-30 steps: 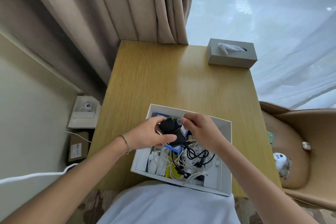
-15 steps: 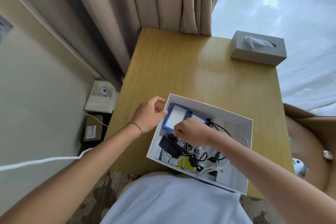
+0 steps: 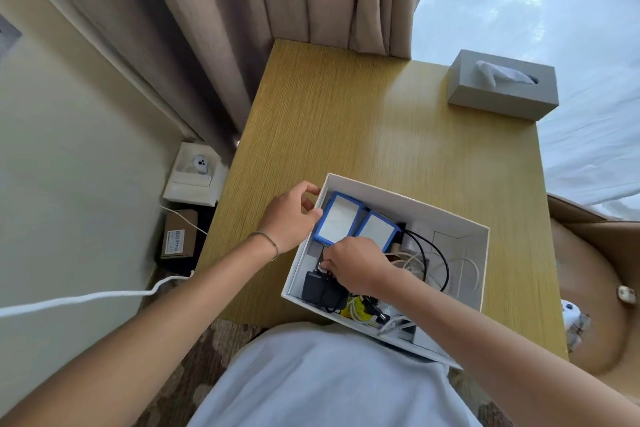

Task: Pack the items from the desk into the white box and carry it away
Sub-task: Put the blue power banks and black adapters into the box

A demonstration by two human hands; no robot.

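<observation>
Black power adapter (image 3: 320, 289) now down in the near-left corner of the white box (image 3: 408, 198), no longer held up between both hands as a second ago; seemingly the last loose piece gone in. Left hand (image 3: 289, 218) moved off the adapter to the far-left corner of the box, thumb and fingers curled over the rim beside the two blue-framed packs (image 3: 356, 224). Right hand (image 3: 353, 267) lowered inside the box, fingertips bent down over the adapter's top and the black cable (image 3: 438, 253); cannot tell whether pinching it or only pressing it flat. White cables (image 3: 467, 270) and a yellow item (image 3: 355, 308) lying among the rest. Box standing at the near edge of the tabletop (image 3: 346, 121), with only a grey tissue box (image 3: 502, 94) left at the far right. Packing probably all but done; likely next, both hands to the box sides for the lift
</observation>
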